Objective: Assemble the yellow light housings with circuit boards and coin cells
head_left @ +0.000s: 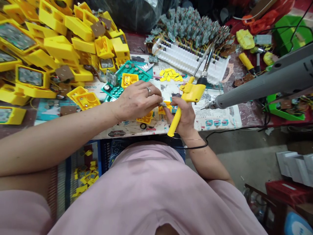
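Observation:
My left hand [139, 99], with a ring on one finger, has its fingers pinched on a small grey part [162, 104] over a small yellow plastic housing [161, 111]. My right hand [187, 119] is closed around a yellow soldering gun [193, 92], whose metal tip points up and away. The thumb and fingertips of that hand also reach the small housing; whether they grip it is partly hidden. Just below my left fingers is another yellow housing [146, 118] with a black round piece. A third yellow housing [129, 79] sits behind my left hand on a teal tray [141, 72].
Yellow housings [61, 49] are heaped at the left. A white rack [190, 60] holds several wired circuit boards at the back. Small yellow pieces [171, 75] lie before it. A grey electric screwdriver [244, 89] juts in from the right. A black cord [220, 131] crosses the table's front edge.

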The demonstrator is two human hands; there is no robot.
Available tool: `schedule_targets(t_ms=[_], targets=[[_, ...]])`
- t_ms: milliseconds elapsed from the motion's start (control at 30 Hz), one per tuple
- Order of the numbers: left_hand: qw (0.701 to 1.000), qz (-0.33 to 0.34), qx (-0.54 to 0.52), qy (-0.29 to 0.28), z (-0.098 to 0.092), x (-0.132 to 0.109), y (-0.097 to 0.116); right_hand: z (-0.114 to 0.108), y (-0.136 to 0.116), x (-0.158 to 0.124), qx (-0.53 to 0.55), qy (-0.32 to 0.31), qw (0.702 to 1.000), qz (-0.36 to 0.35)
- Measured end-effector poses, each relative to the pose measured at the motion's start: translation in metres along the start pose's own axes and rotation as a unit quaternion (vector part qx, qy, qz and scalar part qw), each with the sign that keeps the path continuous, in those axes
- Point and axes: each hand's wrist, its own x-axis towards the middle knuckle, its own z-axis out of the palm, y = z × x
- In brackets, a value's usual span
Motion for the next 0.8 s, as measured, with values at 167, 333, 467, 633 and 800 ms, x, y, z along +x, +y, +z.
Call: schedule_targets(t_ms=[167,333,467,633,800], targets=[[1.0,0.007,0.009,-0.023,0.0,-0.002,-0.001,-0.001,-0.002,0.002,-0.003,-0.008,1.0,-0.008],[0.996,-0.046,-0.019,-0.078,-0.004,-0.004,-0.009,0.0,-0.001,-0.001,0.003,0.002,1.0,-0.016],[0.995,-0.049,-0.014,-0.091,-0.003,-0.002,-0.012,0.0,0.0,-0.005,0.012,-0.016,1.0,0.002],[0.995,-0.01,0.015,-0.097,-0.004,0.002,-0.01,-0.001,-0.001,-0.003,0.025,-0.012,1.0,-0.003],[0.997,-0.025,0.002,-0.075,-0.005,0.001,-0.009,-0.002,-0.003,0.001,0.013,0.012,1.0,-0.024]])
